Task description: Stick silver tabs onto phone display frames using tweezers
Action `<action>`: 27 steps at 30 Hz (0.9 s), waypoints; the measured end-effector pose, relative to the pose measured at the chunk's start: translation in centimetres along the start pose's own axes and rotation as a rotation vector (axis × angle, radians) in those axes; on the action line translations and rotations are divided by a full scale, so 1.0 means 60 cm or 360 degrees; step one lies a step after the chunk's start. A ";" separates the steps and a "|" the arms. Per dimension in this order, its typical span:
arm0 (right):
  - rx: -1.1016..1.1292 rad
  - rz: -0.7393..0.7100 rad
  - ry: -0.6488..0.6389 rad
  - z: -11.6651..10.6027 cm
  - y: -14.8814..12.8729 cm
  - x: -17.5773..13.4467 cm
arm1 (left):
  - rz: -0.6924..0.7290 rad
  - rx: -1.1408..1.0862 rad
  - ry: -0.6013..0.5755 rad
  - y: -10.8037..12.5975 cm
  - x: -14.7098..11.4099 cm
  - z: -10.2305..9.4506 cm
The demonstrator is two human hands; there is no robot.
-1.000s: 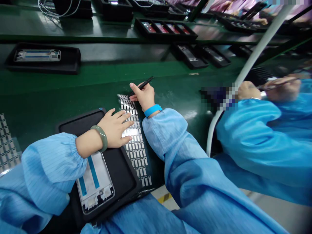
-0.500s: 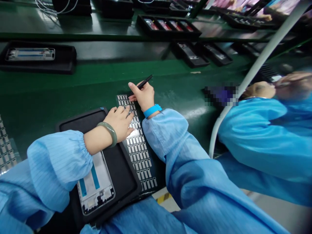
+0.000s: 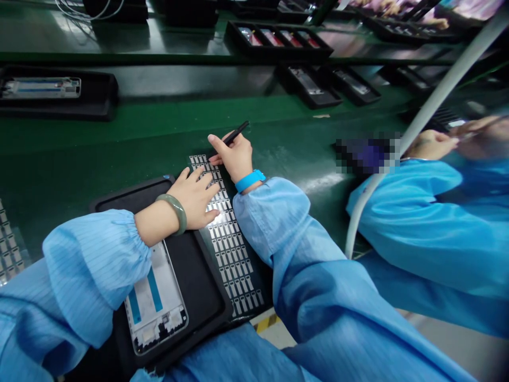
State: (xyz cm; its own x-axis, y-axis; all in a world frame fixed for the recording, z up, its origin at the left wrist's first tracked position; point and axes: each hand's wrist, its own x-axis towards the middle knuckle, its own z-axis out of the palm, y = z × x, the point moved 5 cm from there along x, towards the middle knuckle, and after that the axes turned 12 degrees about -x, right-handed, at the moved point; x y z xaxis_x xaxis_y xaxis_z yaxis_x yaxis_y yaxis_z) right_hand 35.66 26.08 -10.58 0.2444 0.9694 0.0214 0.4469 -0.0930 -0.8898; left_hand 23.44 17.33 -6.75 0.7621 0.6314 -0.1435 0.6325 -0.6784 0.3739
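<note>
My left hand [image 3: 195,196] lies with spread fingers over the left side of a sheet of small silvery stickers [image 3: 230,249]. A black pen-shaped tool [image 3: 237,132] is pinched in my right hand [image 3: 235,155] above the far end of that sheet; its tip is hidden behind my fingers. Under my left forearm sits a black tray [image 3: 194,270]. In it rests a silver phone frame [image 3: 159,313] with blue strips, partly covered by my sleeve.
Another sticker sheet [image 3: 10,244] lies at the left edge. Farther back are a tray with a phone frame [image 3: 43,87] and a four-slot tray [image 3: 278,40]. A pale hose [image 3: 417,127] slants down between me and a co-worker's blue sleeve [image 3: 421,212].
My left hand has shifted slightly, with its fingers spread wider. The near end of the sticker sheet has swung a little to the right. My right hand keeps its grip almost unmoved.
</note>
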 end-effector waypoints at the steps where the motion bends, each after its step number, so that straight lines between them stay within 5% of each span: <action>1: 0.0006 -0.0004 -0.0014 0.002 0.000 0.000 | 0.0001 -0.0002 0.0004 0.000 0.000 0.000; 19: 0.0389 0.0307 -0.0129 0.005 0.006 0.014 | 0.0034 -0.0108 0.0079 0.000 -0.004 0.001; 27: 0.0938 0.0193 -0.0316 -0.025 -0.053 -0.027 | 0.0062 -0.0399 0.0184 -0.010 -0.010 -0.013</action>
State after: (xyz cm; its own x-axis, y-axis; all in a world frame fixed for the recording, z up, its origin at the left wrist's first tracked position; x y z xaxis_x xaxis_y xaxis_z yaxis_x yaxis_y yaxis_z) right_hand 35.15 24.49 -7.10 0.0742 0.9887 -0.1301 -0.1368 -0.1192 -0.9834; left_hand 22.50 17.63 -6.16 0.7551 0.6551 -0.0246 0.5379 -0.5977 0.5945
